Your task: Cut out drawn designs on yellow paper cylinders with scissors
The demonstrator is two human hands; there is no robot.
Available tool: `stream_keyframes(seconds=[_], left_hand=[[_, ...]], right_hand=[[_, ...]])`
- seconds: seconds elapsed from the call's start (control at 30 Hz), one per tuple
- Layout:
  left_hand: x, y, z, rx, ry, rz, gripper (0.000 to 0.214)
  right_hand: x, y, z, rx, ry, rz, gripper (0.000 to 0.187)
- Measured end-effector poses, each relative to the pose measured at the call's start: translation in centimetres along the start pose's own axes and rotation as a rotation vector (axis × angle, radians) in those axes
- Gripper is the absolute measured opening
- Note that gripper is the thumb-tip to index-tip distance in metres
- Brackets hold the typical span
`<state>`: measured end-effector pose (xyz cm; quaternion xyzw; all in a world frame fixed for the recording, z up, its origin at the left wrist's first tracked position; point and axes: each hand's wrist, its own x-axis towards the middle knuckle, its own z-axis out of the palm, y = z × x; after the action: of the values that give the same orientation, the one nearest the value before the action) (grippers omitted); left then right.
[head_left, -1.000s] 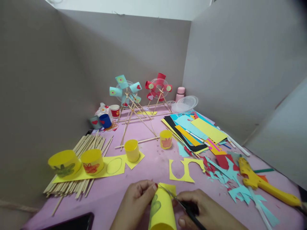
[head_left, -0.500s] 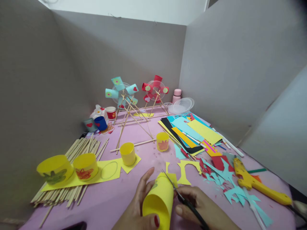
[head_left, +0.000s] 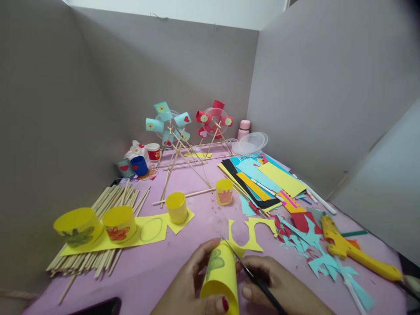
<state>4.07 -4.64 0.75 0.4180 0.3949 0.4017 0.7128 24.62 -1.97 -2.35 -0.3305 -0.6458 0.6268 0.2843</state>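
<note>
Low in the middle, my left hand is closed around a yellow paper tube with a dark green drawing on its side. Its open end faces me. My right hand grips black-handled scissors, whose blades lie along the tube's far right rim. A yellow paper flap sticks out there beside the blades. Just beyond the tube are yellow paper offcuts with curved cut-outs. A short yellow paper ring with an orange drawing stands farther off, and another yellow cup-like ring stands to its left.
Bamboo sticks lie left under a yellow strip and two drawn-on rings. Two stick-framed paper wheels stand at the back. On the right are coloured sheets, blue scraps and a yellow glue gun. A phone lies front left.
The tube has turned in my left hand, so more of its green drawing shows. The scissors stay at its far rim. The whole view has shifted slightly.
</note>
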Motion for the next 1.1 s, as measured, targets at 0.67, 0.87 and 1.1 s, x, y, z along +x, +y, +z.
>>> stream_keyframes(seconds=[0.67,0.87,1.1], left_hand=[[0.0,0.1,-0.9,0.184,0.100,-0.063,0.106],[0.0,0.1,-0.8,0.174,0.114,-0.051,0.109],[0.1,0.0,-1.1,0.152,0.145,-0.040,0.106]], right_hand=[[0.1,0.2,-0.1,-0.172,0.091,0.016,0.040],[0.0,0.2,-0.1,-0.167,0.107,0.011,0.045],[0.0,0.0,0.0,-0.097,0.079,0.042,0.043]])
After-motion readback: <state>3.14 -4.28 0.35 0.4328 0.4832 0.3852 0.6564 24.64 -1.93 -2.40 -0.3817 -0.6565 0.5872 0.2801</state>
